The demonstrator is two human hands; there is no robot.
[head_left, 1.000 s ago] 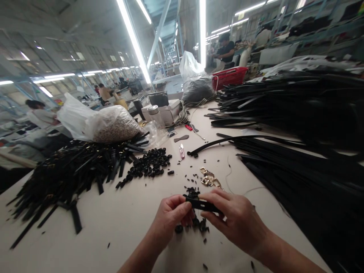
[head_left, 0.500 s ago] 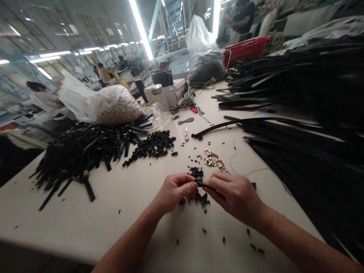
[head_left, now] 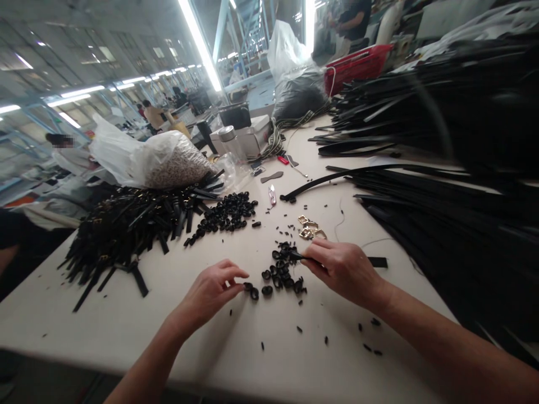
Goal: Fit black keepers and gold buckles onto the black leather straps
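Observation:
My right hand (head_left: pixel 343 269) is closed around a black strap (head_left: pixel 378 262). The strap's narrow tip pokes out ahead of the fingers, and its wider end shows beyond the hand. To the left, my left hand (head_left: pixel 213 292) has thumb and forefinger apart at the edge of two small black loops (head_left: pixel 251 290); whether the fingertips touch them I cannot tell. Between the hands lies a loose pile of similar black loops (head_left: pixel 281 275). Several gold-coloured buckles (head_left: pixel 310 229) rest just beyond my right hand.
A heap of black straps with gold buckles (head_left: pixel 126 224) and more black loops (head_left: pixel 231 212) cover the left side. Long black strips (head_left: pixel 421 123) are piled at right. Small snips (head_left: pixel 272 195), a filled plastic bag (head_left: pixel 172 160) and a jar (head_left: pixel 231 143) stand farther back.
My left hand has let go of the strap and moved left to the loops. The strap stays in my right hand, which has risen slightly. The loop pile is more exposed.

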